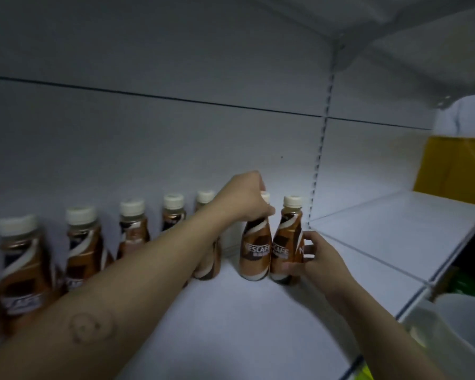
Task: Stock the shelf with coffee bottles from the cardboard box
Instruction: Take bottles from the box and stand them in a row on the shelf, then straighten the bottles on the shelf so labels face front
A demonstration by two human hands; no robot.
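Note:
Several brown coffee bottles with cream caps stand in a row along the back of the white shelf (231, 325). My left hand (244, 198) grips the neck of one bottle (255, 250) near the row's right end. Beside it, my right hand (318, 256) wraps around the lower body of the rightmost bottle (284, 248). Both bottles stand upright on the shelf and touch each other. My left forearm crosses in front of another bottle (207, 267) and hides part of it. The cardboard box is out of sight.
A slotted metal upright (320, 149) divides the back panel just right of the bottles. A yellow carton (455, 171) stands on the neighbouring shelf at far right. Another shelf board (422, 37) hangs overhead. White plastic containers (455, 333) lie below the shelf edge at lower right.

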